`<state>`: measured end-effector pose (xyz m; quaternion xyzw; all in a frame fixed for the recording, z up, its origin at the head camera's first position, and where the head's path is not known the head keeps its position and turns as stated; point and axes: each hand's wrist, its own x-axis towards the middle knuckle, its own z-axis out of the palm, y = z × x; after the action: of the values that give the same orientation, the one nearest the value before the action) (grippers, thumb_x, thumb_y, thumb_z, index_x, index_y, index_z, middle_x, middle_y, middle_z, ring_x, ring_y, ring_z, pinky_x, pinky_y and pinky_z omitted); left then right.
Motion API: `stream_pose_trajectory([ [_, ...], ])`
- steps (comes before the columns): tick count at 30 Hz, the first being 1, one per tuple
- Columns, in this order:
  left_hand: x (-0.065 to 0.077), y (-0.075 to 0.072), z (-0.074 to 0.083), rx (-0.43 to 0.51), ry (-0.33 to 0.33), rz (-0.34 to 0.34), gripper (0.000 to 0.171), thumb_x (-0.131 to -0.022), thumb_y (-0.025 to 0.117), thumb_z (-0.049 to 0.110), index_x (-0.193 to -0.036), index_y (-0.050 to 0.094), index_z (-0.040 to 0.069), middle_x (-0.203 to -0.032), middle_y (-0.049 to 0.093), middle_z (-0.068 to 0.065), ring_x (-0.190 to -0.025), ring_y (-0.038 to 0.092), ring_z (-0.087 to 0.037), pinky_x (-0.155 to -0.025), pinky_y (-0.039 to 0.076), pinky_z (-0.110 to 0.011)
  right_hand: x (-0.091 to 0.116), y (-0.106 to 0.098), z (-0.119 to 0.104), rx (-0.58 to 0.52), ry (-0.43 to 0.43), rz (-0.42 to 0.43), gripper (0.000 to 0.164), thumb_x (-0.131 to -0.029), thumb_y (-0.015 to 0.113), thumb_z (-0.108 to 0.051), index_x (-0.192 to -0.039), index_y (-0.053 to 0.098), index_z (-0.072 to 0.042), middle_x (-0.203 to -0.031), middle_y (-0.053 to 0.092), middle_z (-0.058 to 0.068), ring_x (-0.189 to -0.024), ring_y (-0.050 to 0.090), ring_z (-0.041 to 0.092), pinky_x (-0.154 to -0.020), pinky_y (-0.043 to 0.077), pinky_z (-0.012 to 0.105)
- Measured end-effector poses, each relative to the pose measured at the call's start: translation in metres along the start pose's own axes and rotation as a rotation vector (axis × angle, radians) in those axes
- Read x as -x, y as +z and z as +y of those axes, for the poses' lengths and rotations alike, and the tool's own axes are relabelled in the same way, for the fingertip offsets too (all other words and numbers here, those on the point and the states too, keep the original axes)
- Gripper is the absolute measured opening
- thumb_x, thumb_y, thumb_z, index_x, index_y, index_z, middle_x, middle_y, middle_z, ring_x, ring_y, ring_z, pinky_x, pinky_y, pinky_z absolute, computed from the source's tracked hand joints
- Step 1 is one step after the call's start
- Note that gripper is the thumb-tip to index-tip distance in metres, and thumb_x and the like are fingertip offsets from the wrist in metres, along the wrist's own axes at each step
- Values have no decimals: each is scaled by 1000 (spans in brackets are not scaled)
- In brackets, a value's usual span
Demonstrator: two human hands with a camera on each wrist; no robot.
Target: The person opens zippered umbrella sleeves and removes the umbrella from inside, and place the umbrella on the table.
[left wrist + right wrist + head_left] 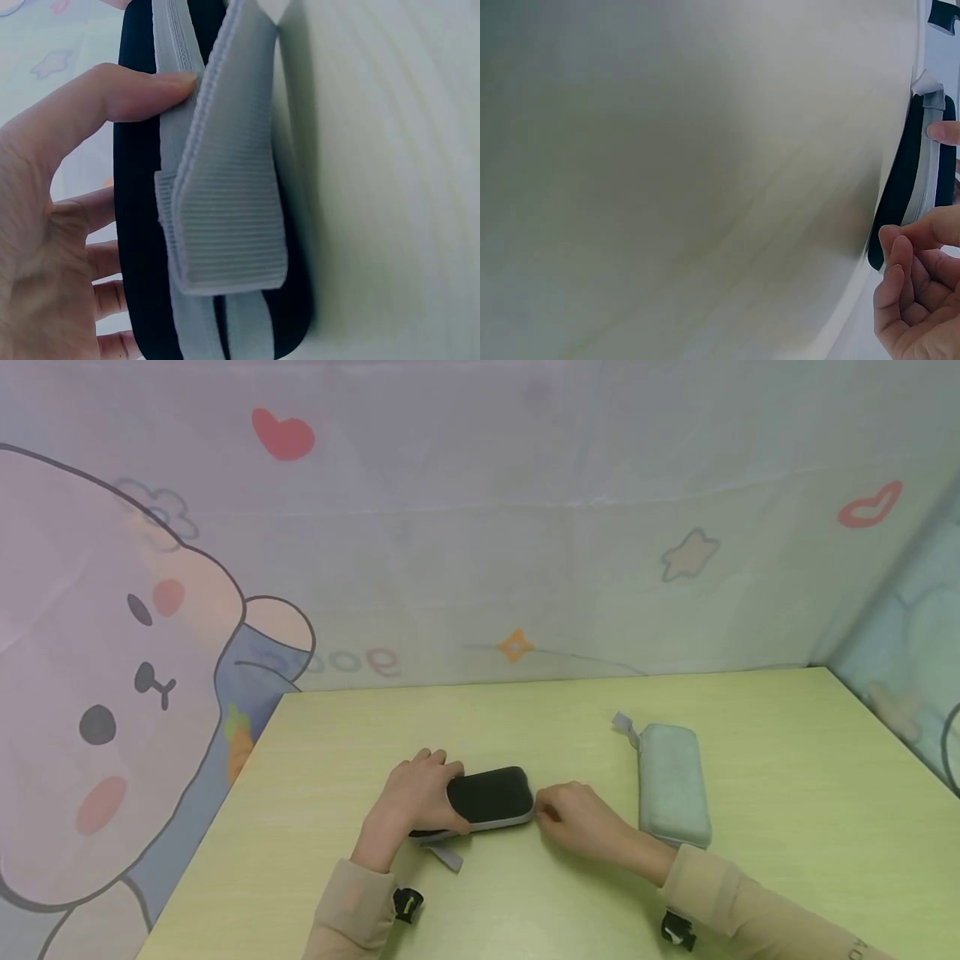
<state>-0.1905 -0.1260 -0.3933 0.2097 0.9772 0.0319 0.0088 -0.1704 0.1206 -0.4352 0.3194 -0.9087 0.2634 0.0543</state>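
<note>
A black zip case (491,795) with a grey zip band lies on the table. My left hand (422,793) grips its left part from above, the thumb (154,91) pressing on the zip band (176,135) and the fingers on the far side. From the case's left part a grey fabric strap (229,202) sticks out; beside it a dark gap shows in the zip. My right hand (581,818) is at the case's right end, thumb and index finger pinched together at the zip (922,187). The fingertips hide what lies between them.
To the right of my right hand lies a pale green zip case (673,785) with a grey strap (624,723) at its far left corner. The yellow table (810,793) ends at a printed cloth backdrop (480,543). Black wrist straps (408,905) sit by both sleeves.
</note>
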Motion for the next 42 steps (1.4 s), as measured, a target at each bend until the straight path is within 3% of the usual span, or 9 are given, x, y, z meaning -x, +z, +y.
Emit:
stream_pose_trajectory([
  [17, 0, 0, 1, 4, -11, -7, 66, -59, 82, 53, -113, 66, 18, -101, 60, -3, -91, 52, -21, -75, 47, -41, 0, 1, -5, 20, 3, 14, 9, -80, 64, -2, -75, 69, -9, -69, 67, -2, -59, 51, -1, -57, 44, 16],
  [27, 1, 0, 4, 22, -26, -29, 74, -61, 81, 53, -123, 63, 15, -114, 62, -7, -103, 56, -26, -83, 49, -46, -1, 2, -5, 2, 9, 13, 12, -81, 64, -2, -74, 68, -10, -67, 65, -4, -57, 47, -3, -55, 42, 15],
  [34, 2, 0, 5, 28, -47, -44, 78, -62, 80, 55, -127, 61, 16, -122, 62, -8, -111, 57, -28, -87, 48, -47, -2, 3, -5, 15, 6, 20, 12, -81, 63, -2, -74, 69, -10, -68, 66, -4, -60, 52, -2, -58, 44, 16],
  [42, 3, 0, 7, 29, -55, -43, 79, -61, 80, 54, -128, 61, 16, -116, 62, -7, -108, 57, -27, -85, 49, -46, -2, 4, -7, 23, 3, 30, 12, -81, 63, -2, -73, 68, -11, -67, 66, -4, -60, 52, -1, -58, 45, 16],
])
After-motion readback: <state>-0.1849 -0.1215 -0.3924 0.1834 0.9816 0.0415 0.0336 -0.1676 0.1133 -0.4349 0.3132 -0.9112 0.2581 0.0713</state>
